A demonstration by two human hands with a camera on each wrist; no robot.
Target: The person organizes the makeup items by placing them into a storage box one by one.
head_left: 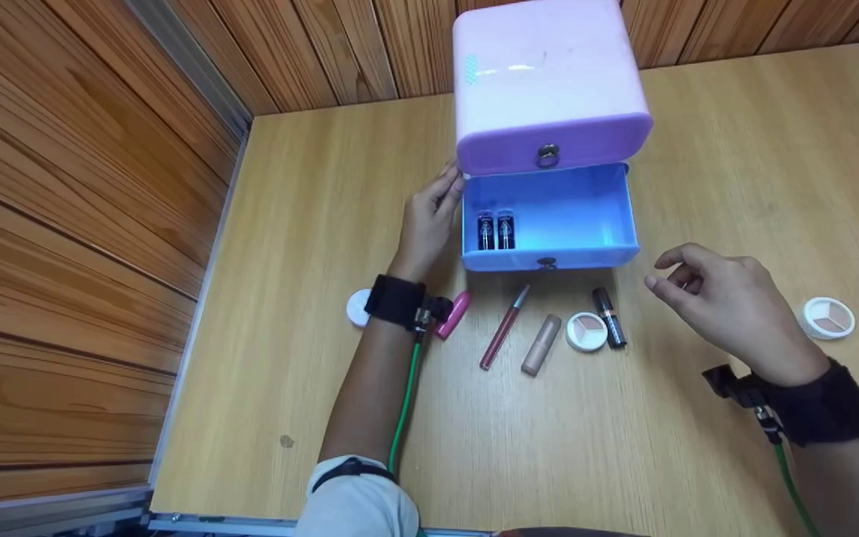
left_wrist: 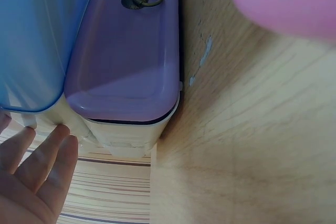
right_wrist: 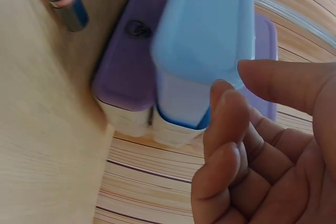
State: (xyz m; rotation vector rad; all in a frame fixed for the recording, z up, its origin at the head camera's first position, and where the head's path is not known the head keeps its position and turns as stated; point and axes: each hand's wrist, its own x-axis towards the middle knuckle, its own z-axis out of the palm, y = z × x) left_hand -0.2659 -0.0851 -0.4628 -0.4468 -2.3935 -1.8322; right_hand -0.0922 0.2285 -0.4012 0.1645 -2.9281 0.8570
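Observation:
A small pink chest of drawers (head_left: pixel 549 60) stands at the back of the table, its blue drawer (head_left: pixel 586 259) pulled out. Two dark cylindrical bottles (head_left: pixel 505 230) stand side by side at the left of that drawer. My left hand (head_left: pixel 429 227) rests its extended fingers against the chest's left side; the left wrist view shows these fingers (left_wrist: pixel 50 163) by the pale casing. To the right of the drawer, my right hand (head_left: pixel 728 302) hovers with loosely curled fingers and holds nothing. In the right wrist view its thumb (right_wrist: pixel 289 82) appears close to the drawer front.
Before the chest lie a pink tube (head_left: pixel 453 316), a red pencil-like stick (head_left: pixel 504 328), a beige tube (head_left: pixel 541 344), a round white compact (head_left: pixel 587 332) and a dark tube (head_left: pixel 609 319). Another compact (head_left: pixel 829 318) lies far right. A white disc (head_left: pixel 358 307) is beside my left wrist.

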